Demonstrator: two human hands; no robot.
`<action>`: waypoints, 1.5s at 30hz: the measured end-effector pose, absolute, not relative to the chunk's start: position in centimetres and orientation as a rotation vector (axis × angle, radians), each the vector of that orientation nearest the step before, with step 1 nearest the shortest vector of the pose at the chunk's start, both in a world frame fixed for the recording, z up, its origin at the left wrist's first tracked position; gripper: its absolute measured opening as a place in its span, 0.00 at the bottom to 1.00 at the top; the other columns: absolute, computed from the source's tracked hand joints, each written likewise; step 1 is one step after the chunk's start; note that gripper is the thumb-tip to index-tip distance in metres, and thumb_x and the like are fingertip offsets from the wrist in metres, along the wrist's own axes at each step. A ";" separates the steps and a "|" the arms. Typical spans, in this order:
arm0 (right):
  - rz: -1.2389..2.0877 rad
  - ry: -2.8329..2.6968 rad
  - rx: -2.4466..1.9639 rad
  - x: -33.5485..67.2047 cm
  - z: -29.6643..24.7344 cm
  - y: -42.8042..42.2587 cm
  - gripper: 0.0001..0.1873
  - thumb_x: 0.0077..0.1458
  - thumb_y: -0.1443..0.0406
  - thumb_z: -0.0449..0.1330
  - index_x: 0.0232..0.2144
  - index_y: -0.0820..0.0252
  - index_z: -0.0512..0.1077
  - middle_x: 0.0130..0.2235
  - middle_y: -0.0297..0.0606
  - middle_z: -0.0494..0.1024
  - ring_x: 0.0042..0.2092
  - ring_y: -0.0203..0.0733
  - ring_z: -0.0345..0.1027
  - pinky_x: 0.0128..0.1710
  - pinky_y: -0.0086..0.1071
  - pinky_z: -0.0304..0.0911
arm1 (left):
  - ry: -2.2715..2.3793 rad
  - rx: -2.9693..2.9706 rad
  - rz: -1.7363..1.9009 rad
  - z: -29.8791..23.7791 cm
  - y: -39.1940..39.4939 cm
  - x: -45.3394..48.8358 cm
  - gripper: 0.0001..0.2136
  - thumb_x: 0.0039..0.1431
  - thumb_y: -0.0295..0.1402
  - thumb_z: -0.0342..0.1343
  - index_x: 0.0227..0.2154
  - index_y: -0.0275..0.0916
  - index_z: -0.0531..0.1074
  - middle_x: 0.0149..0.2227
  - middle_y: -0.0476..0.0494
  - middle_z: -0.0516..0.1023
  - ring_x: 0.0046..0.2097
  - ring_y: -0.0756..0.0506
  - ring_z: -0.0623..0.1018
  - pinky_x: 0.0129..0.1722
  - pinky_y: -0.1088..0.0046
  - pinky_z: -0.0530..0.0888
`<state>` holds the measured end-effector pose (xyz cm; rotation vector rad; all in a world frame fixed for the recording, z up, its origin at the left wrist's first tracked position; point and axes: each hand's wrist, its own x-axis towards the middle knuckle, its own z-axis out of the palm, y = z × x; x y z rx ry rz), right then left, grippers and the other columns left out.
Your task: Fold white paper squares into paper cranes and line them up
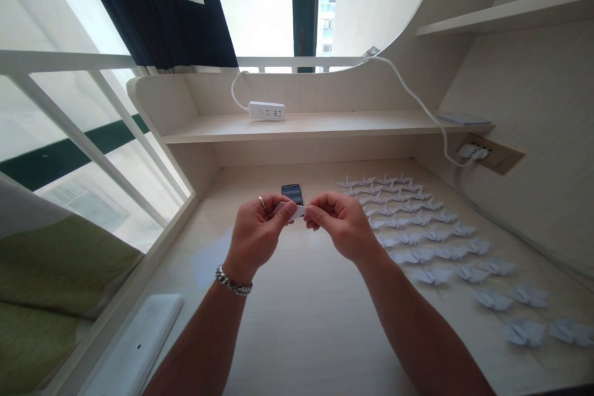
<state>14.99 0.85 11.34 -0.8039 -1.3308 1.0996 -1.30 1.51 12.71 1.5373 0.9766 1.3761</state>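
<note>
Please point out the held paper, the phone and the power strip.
Held paper (298, 212), head view: its exposed middle.
Phone (291, 192), head view: its dark screen.
Power strip (266, 112), head view: its socket face.

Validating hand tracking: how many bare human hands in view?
2. The bare left hand, wearing a silver chain bracelet, pinches the left side of a small white paper piece; the bare right hand pinches its right end. No other hands show.

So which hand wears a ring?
The left hand: its ring circles one finger, with a chain bracelet at the wrist. The right hand shows neither.
</note>
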 end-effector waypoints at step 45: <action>1.053 -1.472 -0.924 17.2 12.1 0.6 0.03 0.50 0.68 0.62 0.25 0.62 0.74 0.24 0.35 0.76 0.27 0.36 0.67 0.28 0.30 0.63 | 1.069 1.475 1.479 13.3 1.7 -2.3 0.08 0.48 0.34 0.67 0.27 0.35 0.77 0.23 0.48 0.77 0.26 0.50 0.75 0.28 0.75 0.72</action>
